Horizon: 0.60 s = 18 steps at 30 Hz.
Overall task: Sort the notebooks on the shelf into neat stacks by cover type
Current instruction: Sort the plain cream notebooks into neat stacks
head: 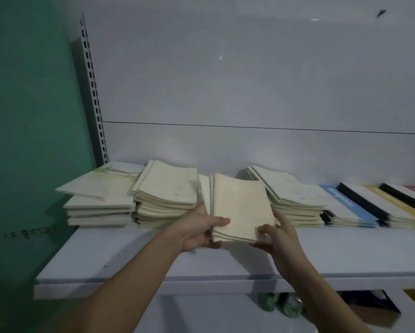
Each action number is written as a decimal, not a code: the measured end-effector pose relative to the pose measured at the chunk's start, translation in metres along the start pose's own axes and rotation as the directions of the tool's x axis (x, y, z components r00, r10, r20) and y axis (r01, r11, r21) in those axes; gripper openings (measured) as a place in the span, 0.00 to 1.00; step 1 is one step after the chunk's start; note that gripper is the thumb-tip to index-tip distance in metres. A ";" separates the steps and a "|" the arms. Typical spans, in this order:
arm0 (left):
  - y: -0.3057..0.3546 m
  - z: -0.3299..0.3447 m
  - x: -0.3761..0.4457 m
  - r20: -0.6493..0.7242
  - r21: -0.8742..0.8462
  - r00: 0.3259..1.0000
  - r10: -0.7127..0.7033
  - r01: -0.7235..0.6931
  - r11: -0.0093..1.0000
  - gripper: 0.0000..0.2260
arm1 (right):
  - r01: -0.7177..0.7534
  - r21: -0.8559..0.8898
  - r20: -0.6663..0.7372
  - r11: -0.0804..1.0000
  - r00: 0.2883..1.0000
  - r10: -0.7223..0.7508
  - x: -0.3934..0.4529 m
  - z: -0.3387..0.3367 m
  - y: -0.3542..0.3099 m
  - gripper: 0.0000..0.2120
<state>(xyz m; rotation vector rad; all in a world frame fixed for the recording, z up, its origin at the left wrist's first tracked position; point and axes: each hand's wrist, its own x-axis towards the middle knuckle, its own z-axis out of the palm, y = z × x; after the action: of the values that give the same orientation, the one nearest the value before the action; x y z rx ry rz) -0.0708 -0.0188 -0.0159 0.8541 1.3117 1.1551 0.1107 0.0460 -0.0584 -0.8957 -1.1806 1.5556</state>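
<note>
Notebooks (242, 210) with plain cream covers are sitting gripped between our left hand (201, 233) and right hand (277, 239), which are squaring their edges above the shelf (129, 255).

Matt cream paper notebooks (242, 210)

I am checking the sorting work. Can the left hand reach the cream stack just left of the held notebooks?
Probably yes. The left hand is close to that cream stack and nothing stands between them, but it now grips the held notebooks together with the right hand.
</note>
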 end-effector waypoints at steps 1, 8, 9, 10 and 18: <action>-0.004 0.002 0.004 -0.013 0.003 1.000 -0.011 0.011 1.000 0.15 | 0.003 -0.038 -0.007 0.999 1.000 -0.003 0.001 -0.004 0.003 0.27; -0.027 0.002 0.013 -0.118 -0.006 0.985 -0.126 0.126 0.992 0.12 | 0.128 -0.411 0.124 0.903 0.989 -0.084 0.010 -0.011 0.008 0.32; -0.026 -0.001 0.014 -0.122 0.002 0.981 -0.151 0.152 0.988 0.10 | 0.131 -0.505 0.138 0.853 0.988 -0.070 0.012 -0.009 0.008 0.32; -0.025 -0.004 0.017 -0.127 0.018 0.977 -0.169 0.172 0.985 0.08 | 0.129 -0.573 0.148 0.809 0.988 -0.052 0.014 -0.007 0.008 0.30; -0.037 -0.008 0.051 -0.190 0.241 0.977 0.098 -0.051 0.969 0.18 | 0.200 -0.663 0.099 0.722 0.979 -0.180 0.051 0.011 0.028 0.20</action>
<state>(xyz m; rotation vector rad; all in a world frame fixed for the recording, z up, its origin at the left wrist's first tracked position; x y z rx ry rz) -0.0783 0.0194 -0.0663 0.9846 1.6181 1.1842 0.0792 0.0899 -0.0828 -1.1619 -1.8497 0.9585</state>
